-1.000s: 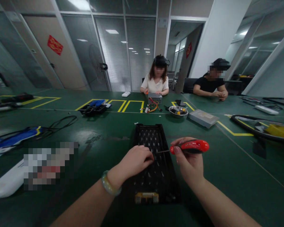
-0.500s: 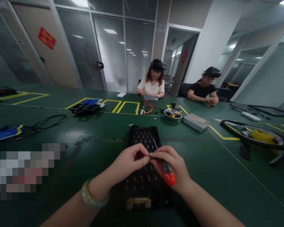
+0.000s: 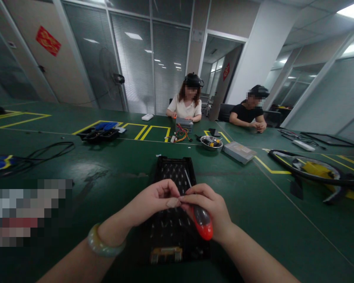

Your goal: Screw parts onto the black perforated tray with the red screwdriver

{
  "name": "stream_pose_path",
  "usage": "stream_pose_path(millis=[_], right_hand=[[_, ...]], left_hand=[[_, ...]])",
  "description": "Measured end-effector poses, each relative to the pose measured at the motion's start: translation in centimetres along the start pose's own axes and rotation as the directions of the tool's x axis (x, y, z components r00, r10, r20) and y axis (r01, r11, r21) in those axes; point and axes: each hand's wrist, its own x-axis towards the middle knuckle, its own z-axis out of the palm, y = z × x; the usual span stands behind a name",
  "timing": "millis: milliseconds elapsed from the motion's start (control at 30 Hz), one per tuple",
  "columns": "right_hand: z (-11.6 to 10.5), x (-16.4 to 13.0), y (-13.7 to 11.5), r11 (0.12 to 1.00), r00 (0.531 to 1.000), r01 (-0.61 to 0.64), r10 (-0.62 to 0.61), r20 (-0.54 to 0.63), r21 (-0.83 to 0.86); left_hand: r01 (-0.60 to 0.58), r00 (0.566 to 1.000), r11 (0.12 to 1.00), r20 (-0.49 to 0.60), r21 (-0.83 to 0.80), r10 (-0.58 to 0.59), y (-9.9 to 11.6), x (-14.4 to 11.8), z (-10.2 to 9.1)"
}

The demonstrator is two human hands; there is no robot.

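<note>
Over the black perforated tray point(image 3: 177, 173) lying on the green worktop point(image 3: 112, 173), the left hand point(image 3: 153, 200) and the right hand point(image 3: 208, 204) meet fingertip to fingertip. The right grip is closed around a red-handled screwdriver point(image 3: 201, 222), its shaft pointing to 11 o'clock. The left grip is pinched at the shaft's base, on what I cannot tell. Anything small held there could likely slip and drop through the tray's slots. At 12 o'clock, two people work beside a metal bowl point(image 3: 211, 143).

glossy red plastic screwdriver handle point(image 3: 202, 226), matt black tray point(image 3: 174, 220)
</note>
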Motion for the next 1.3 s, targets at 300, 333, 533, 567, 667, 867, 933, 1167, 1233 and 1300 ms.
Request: stream_pose_path(millis=[300,333,533,567,667,867,933,1167,1233,1300], right_hand=[[-0.02,0.11,-0.12,1.0,1.0,0.02,-0.02,-0.007,-0.019],[-0.02,0.12,-0.09,1.0,1.0,0.02,-0.02,-0.003,-0.021],[-0.03,0.15,0.04,0.997,0.998,0.06,-0.06,0.015,-0.04],[-0.03,0.13,0.04,0.997,0.998,0.065,-0.064,0.021,-0.04],[-0.04,0.06,0.02,0.996,0.996,0.074,-0.072,0.042,-0.04],[-0.21,0.0,0.1,0.99,0.993,0.099,-0.092,0.069,-0.104],[-0.26,0.04,0.04,0.987,0.993,0.106,-0.1,0.056,-0.125],[0.06,-0.08,-0.12,0.996,0.991,0.087,-0.087,-0.106,-0.008],[0.16,-0.13,-0.13,0.995,0.987,0.097,-0.094,-0.131,0.016],[0.21,-0.16,-0.13,0.994,0.984,0.103,-0.098,-0.152,0.024]], left_hand=[[-0.021,1.0,1.0,0.004,0.0,0.021,0.09,0.28,0.2],[-0.02,1.0,1.0,0.002,-0.001,0.02,0.04,0.29,0.21],[0.008,0.999,1.0,0.046,-0.001,-0.008,0.03,0.2,0.12],[0.016,0.998,1.0,0.059,-0.003,-0.016,0.05,0.19,0.11],[0.03,0.996,1.0,0.081,-0.005,-0.03,0.05,0.24,0.12],[0.047,0.997,0.998,0.07,-0.04,-0.044,-0.21,0.34,0.14],[0.052,0.997,0.998,0.056,-0.047,-0.049,-0.19,0.31,0.17],[0.084,0.996,0.994,0.03,-0.071,-0.082,-0.08,0.11,0.64],[0.096,0.995,0.992,0.023,-0.084,-0.094,-0.21,0.09,0.71],[0.088,0.996,0.991,0.01,-0.102,-0.088,-0.34,0.11,0.72]])
